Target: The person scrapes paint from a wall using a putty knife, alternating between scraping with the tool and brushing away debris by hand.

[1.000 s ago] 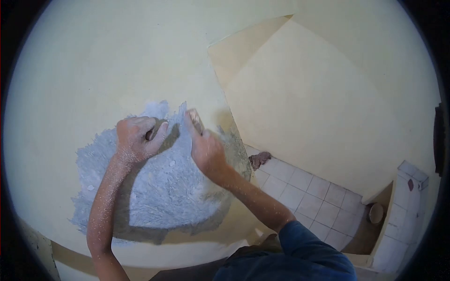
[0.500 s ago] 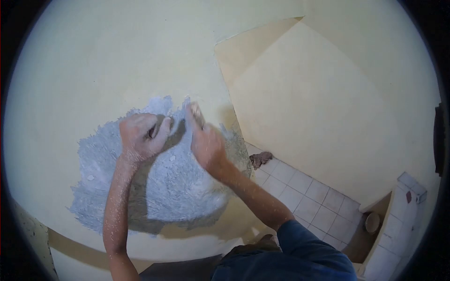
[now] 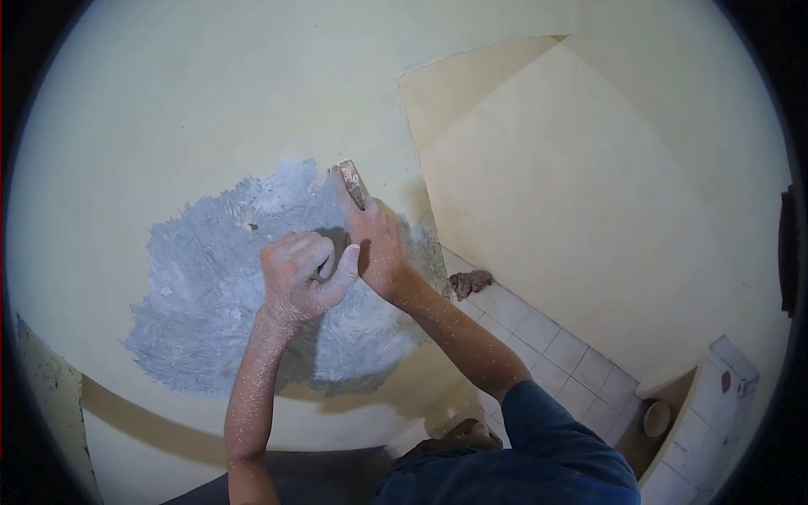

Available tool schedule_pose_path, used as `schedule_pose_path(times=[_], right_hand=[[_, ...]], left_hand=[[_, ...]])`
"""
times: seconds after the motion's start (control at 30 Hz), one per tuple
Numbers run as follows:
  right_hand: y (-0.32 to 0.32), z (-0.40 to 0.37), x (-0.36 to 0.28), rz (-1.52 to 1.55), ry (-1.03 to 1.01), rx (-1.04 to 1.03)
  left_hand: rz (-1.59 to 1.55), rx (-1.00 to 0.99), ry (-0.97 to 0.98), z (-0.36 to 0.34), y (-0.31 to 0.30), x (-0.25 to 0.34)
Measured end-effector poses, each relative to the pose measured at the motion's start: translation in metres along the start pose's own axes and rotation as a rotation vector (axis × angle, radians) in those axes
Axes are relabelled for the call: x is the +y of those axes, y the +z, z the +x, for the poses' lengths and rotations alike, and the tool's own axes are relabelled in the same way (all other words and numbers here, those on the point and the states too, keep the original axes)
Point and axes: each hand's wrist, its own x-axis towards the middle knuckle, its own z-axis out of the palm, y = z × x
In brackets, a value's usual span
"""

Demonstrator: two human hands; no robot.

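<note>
A rough grey patch (image 3: pixel 202 278) of bared plaster spreads over the pale painted wall (image 3: pixel 210 101). At its upper right edge, my right hand (image 3: pixel 379 248) grips a short flat scraper (image 3: pixel 353 183) with a worn, whitish face; its index finger lies along the tool. Just below and left of it is my left hand (image 3: pixel 299 269), dusted white, its fingers curled and its thumb sticking out. Nothing shows in the left hand, though its palm side is hidden. Pale flecks speckle both forearms.
The wall ends at a corner on the right, with a tiled floor (image 3: pixel 547 345) beyond. A crumpled brown rag (image 3: pixel 471 284) lies by the wall's foot. At lower right are a tiled ledge (image 3: pixel 703 421) and a round container (image 3: pixel 657 419).
My left hand has shifted right and down, closer to my right hand. The scraper, blurred before, is now sharp and slightly higher in view. The camera view has turned slightly.
</note>
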Motion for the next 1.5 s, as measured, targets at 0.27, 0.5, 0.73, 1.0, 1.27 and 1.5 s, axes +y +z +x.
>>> schedule_pose_path(times=[0.27, 0.5, 0.73, 1.0, 1.27, 1.5], right_hand=[[-0.005, 0.009, -0.011, -0.016, 0.064, -0.07], [0.019, -0.005, 0.0, -0.045, 0.017, 0.015], [0.013, -0.015, 0.002, -0.176, -0.015, -0.052], [0.014, -0.015, 0.002, -0.171, 0.004, -0.113], [0.027, -0.001, 0.004, -0.149, 0.011, 0.01], [0.023, -0.01, -0.016, -0.175, 0.05, -0.094]], left_hand=[[-0.165, 0.019, -0.234, -0.041, 0.018, 0.023], [-0.228, 0.073, -0.352, -0.047, 0.011, 0.034], [-0.252, 0.111, -0.369, -0.051, 0.013, 0.035], [0.047, 0.134, -0.269, -0.047, 0.023, 0.009], [0.504, 0.219, 0.118, 0.006, -0.036, -0.054], [0.484, 0.202, 0.105, 0.009, -0.02, -0.076]])
